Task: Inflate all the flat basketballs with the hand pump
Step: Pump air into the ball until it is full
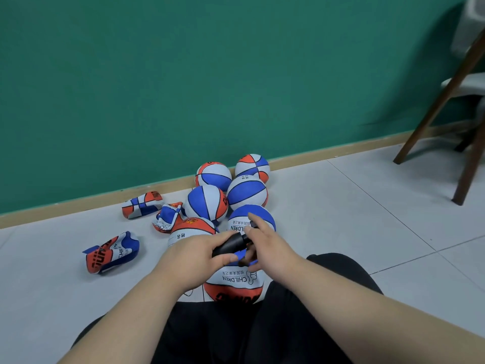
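The hand pump (231,244), a black barrel, lies across the top of the basketball (236,285) wedged between your legs on the floor (341,219). Your left hand (194,258) wraps fingers and thumb around the barrel's near end. Your right hand (267,248) holds the far end with curled fingers and one finger raised; the spot where pump meets ball is hidden under them. Just beyond your hands, a cluster of round balls (207,206) sits packed together up to the baseboard. To your left lie three crumpled ones: the nearest flat ball (111,253) apart from the others, the middle flat ball (168,218) touching the cluster, and the far flat ball (141,204) by the green wall (183,74). Wooden chair legs (446,101) stand at far right.
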